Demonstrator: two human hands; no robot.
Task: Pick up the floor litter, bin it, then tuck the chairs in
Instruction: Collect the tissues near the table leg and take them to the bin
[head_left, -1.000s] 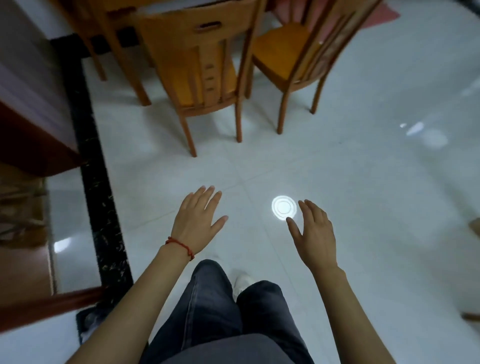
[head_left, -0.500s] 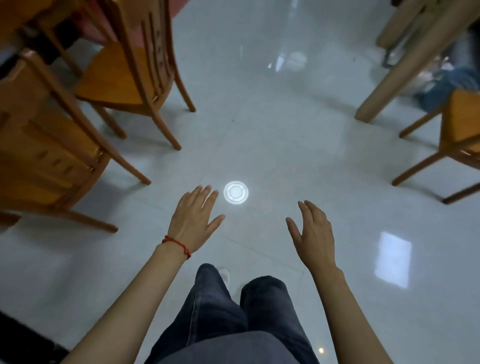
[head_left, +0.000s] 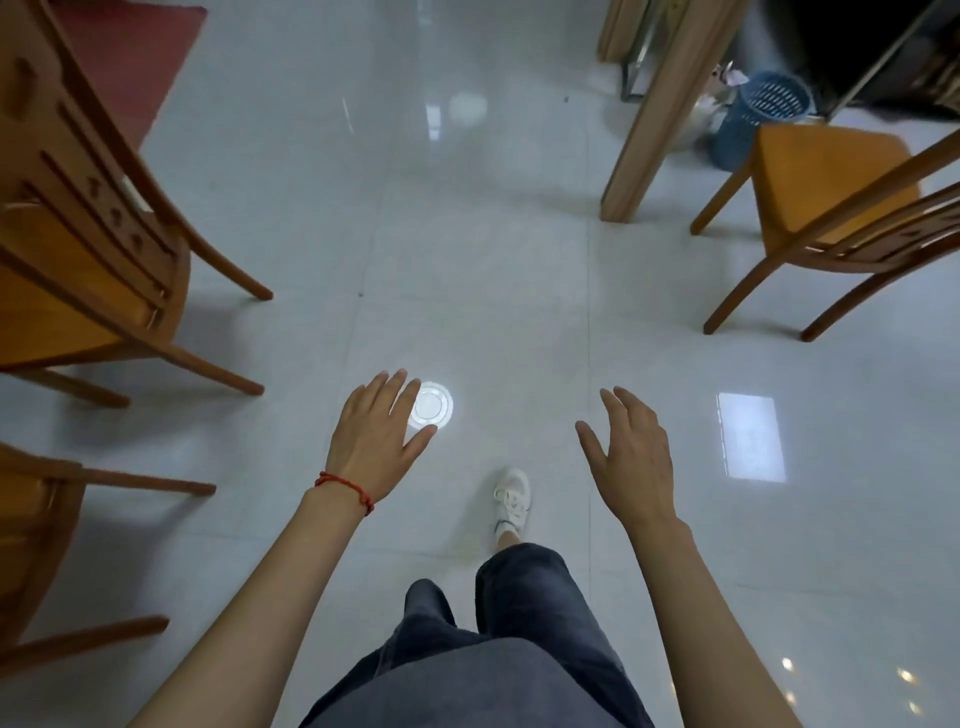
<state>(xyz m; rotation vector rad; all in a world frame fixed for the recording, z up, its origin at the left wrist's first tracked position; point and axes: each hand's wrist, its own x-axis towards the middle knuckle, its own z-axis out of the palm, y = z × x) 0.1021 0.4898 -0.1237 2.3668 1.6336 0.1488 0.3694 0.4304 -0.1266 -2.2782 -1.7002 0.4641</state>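
Note:
My left hand (head_left: 375, 436), with a red cord at the wrist, hangs open over the white tiled floor, fingers spread. My right hand (head_left: 631, 457) is also open and holds nothing. A blue mesh bin (head_left: 756, 117) stands at the far right beside a pale wooden table leg (head_left: 657, 114). White scraps (head_left: 727, 78) lie next to the bin. One wooden chair (head_left: 836, 208) stands pulled out at the right, just in front of the bin. Two more wooden chairs, one (head_left: 88, 218) at upper left and another (head_left: 36, 561) at lower left, flank me.
A round bright ceiling-light reflection (head_left: 434, 405) sits on the glossy floor by my left fingertips. A red mat (head_left: 130, 57) lies at the top left. My white shoe (head_left: 511, 499) steps forward between my hands. Open floor stretches ahead between the chairs.
My view has swung right: the left chairs slid toward the frame edge, and the table leg, right chair and blue bin came into view. Both hands stayed open and empty. One foot stepped forward.

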